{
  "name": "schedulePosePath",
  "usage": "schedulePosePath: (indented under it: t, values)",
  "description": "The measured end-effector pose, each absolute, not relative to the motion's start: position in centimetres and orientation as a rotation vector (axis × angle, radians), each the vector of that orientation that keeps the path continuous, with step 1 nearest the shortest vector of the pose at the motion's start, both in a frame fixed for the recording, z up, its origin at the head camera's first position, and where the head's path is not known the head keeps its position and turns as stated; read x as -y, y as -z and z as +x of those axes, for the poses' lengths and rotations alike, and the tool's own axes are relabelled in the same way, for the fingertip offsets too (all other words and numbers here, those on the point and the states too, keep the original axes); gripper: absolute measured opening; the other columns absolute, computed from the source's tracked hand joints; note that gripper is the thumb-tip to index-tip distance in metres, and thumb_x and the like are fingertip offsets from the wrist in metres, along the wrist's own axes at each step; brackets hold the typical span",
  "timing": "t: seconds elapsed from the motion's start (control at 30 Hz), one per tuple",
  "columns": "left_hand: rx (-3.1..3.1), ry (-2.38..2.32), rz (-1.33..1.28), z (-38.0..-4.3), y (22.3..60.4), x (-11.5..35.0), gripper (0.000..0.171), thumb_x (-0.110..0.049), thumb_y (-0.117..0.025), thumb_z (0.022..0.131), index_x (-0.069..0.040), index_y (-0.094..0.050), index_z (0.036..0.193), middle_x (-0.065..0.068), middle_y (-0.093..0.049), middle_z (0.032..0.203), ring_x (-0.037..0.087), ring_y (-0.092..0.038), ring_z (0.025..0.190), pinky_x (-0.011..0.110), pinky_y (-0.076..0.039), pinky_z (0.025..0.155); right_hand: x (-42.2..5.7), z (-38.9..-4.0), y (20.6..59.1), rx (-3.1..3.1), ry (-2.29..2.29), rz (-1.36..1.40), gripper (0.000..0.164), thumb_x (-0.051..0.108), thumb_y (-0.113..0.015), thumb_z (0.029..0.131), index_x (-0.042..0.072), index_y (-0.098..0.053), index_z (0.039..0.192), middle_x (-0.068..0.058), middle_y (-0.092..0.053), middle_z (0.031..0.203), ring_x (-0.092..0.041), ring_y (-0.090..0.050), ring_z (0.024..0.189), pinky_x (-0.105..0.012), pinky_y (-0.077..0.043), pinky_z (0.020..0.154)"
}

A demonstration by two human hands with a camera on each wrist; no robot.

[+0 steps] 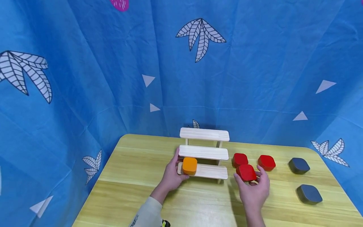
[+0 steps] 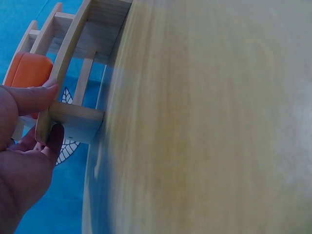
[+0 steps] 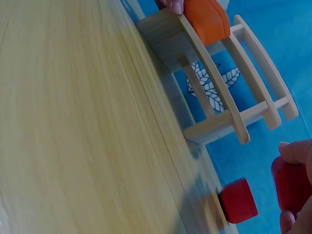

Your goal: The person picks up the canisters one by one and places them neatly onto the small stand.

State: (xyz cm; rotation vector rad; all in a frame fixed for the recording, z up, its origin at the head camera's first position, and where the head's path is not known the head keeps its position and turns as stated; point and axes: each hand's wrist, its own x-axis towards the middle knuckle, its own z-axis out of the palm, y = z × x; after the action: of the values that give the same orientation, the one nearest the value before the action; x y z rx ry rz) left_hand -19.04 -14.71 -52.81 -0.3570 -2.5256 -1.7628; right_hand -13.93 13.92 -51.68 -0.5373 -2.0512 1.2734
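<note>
A small three-tier wooden shelf stands near the back edge of the table. On the left end of its bottom tier sits an orange rounded-square box. My left hand grips that same end, thumb on top of the board and fingers beneath in the left wrist view. To the right of the shelf, my right hand holds a red rounded-square box between thumb and fingers, apart from the shelf. Another red box is just behind it, partly covered in the head view.
A further red box sits on the table to the right. Two dark grey boxes are farther right, one nearer the front. A blue patterned curtain hangs behind the table.
</note>
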Motion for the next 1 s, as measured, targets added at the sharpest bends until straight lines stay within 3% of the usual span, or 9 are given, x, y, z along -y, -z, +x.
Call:
schedulePosePath:
  t: [0.43, 0.73, 1.0]
  values:
    - [2.526, 1.751, -0.353, -19.0, 52.7, 14.8, 0.128, 0.016, -0.083, 0.069, -0.026, -0.006, 0.162, 0.0, -0.049, 0.142, 0.02, -0.048, 0.125, 0.037, -0.036, 0.111, -12.8, -14.0, 51.8, 2.064, -1.326, -0.486, 0.087, 0.012, -0.095, 0.065, 0.009, -0.053, 0.141, -0.011, -0.058, 0.118, -0.013, -0.048, 0.101, -0.015, -0.043, 0.067]
    - [2.524, 1.772, -0.347, -18.8, 52.6, 14.7, 0.124, 0.015, -0.082, 0.071, -0.024, -0.007, 0.162, 0.001, -0.049, 0.142, 0.021, -0.047, 0.127, 0.044, -0.033, 0.112, -12.0, -13.9, 52.1, 2.079, -1.314, -0.447, 0.088, 0.012, -0.096, 0.063, 0.006, -0.054, 0.14, -0.012, -0.059, 0.115, -0.016, -0.05, 0.1, -0.012, -0.042, 0.066]
    - [2.511, 1.788, -0.36, -18.9, 52.7, 14.8, 0.125, 0.016, -0.081, 0.071, -0.025, -0.007, 0.162, 0.0, -0.048, 0.142, 0.02, -0.047, 0.127, 0.042, -0.032, 0.112, -11.4, -14.0, 52.2, 2.079, -1.337, -0.418, 0.089, 0.011, -0.097, 0.061, 0.007, -0.054, 0.139, -0.011, -0.059, 0.115, -0.015, -0.05, 0.101, -0.009, -0.043, 0.064]
